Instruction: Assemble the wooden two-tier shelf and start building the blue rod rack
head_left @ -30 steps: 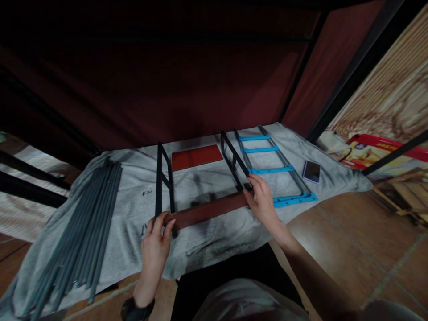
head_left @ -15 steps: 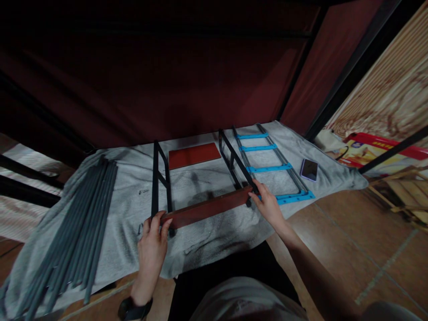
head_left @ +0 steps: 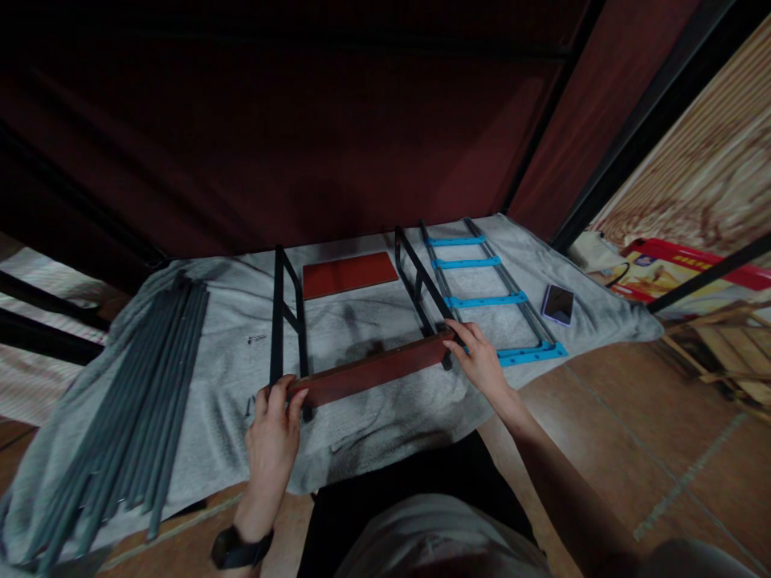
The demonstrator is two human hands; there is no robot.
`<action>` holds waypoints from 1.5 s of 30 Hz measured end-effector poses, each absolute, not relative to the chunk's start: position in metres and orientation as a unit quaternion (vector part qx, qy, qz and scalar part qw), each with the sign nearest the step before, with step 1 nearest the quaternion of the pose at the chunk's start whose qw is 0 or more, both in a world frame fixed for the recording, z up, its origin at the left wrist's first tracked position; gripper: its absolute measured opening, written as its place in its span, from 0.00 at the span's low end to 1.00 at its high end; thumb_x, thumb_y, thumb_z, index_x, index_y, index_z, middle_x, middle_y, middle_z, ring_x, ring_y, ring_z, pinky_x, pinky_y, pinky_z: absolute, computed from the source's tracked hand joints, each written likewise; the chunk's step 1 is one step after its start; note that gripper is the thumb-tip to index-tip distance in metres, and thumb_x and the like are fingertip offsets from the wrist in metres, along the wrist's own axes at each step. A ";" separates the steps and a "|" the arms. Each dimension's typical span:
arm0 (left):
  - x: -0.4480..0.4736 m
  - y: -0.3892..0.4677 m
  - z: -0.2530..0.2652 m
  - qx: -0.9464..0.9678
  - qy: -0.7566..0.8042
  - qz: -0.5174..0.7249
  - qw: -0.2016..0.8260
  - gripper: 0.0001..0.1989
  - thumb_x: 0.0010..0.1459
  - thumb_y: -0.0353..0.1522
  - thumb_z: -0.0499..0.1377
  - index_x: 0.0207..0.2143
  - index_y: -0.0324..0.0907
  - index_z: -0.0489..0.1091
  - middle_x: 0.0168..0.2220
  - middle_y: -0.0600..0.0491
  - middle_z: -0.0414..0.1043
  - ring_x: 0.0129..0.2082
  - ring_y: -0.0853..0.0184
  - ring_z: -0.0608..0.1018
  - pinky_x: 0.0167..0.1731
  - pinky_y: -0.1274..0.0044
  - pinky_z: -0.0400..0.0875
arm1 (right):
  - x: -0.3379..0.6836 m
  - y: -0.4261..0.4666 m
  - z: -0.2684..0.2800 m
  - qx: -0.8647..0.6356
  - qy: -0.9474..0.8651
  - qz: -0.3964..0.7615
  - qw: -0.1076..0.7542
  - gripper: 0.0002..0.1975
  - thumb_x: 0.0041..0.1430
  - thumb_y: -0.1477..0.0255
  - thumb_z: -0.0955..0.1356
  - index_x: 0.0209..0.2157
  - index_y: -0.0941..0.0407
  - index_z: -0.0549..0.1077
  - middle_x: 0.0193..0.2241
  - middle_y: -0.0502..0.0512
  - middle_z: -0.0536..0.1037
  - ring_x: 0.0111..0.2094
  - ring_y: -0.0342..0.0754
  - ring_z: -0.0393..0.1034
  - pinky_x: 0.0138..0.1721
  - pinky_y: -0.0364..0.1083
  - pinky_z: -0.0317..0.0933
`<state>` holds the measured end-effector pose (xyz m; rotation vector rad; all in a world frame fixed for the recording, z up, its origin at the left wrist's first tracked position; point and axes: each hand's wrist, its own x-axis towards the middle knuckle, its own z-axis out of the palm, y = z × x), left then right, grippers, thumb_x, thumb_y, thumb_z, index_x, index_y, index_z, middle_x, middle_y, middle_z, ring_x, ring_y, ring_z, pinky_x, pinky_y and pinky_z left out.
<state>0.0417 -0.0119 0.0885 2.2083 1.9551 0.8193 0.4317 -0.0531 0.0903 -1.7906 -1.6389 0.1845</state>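
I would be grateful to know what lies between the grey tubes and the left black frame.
In the head view, small metal pieces, probably screws, lie on the grey cloth between the tubes and that frame, some near the left hand.

One camera sits on the head. It looks ahead and down over the lap (head_left: 346, 502), with the left hand (head_left: 272, 440), right hand (head_left: 480, 363) and cloth (head_left: 220, 453) close by.

A black watch (head_left: 241, 549) with a dark strap circles the wrist of the left hand (head_left: 274, 437); a grey top (head_left: 434, 534) (loosely creased) overlaps black legwear (head_left: 415, 480).
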 end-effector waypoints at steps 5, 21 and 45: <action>0.040 -0.012 0.088 0.723 0.632 0.276 0.047 0.18 0.69 0.43 0.52 0.56 0.46 0.68 0.50 0.46 0.72 0.41 0.58 0.76 0.33 0.72 0.67 | 0.433 -0.053 0.089 -0.687 -0.632 0.081 0.349 0.24 0.70 0.61 0.62 0.65 0.49 0.66 0.49 0.61 0.73 0.50 0.57 0.73 0.53 0.56 0.70; 0.037 -0.009 0.083 0.727 0.608 0.311 0.071 0.19 0.68 0.45 0.52 0.55 0.46 0.69 0.49 0.46 0.71 0.44 0.57 0.77 0.41 0.68 0.73 | 0.440 -0.054 0.095 -0.667 -0.654 0.119 0.336 0.26 0.70 0.62 0.62 0.67 0.48 0.62 0.49 0.59 0.73 0.48 0.55 0.73 0.53 0.55 0.69; 0.049 -0.020 0.077 0.602 0.654 0.420 0.186 0.37 0.65 0.47 0.58 0.70 0.42 0.54 0.63 0.38 0.69 0.59 0.52 0.76 0.56 0.63 0.72 | 0.435 -0.039 0.089 -0.574 -0.754 0.030 0.318 0.19 0.71 0.62 0.63 0.58 0.49 0.74 0.57 0.58 0.75 0.67 0.60 0.56 0.67 0.66 0.56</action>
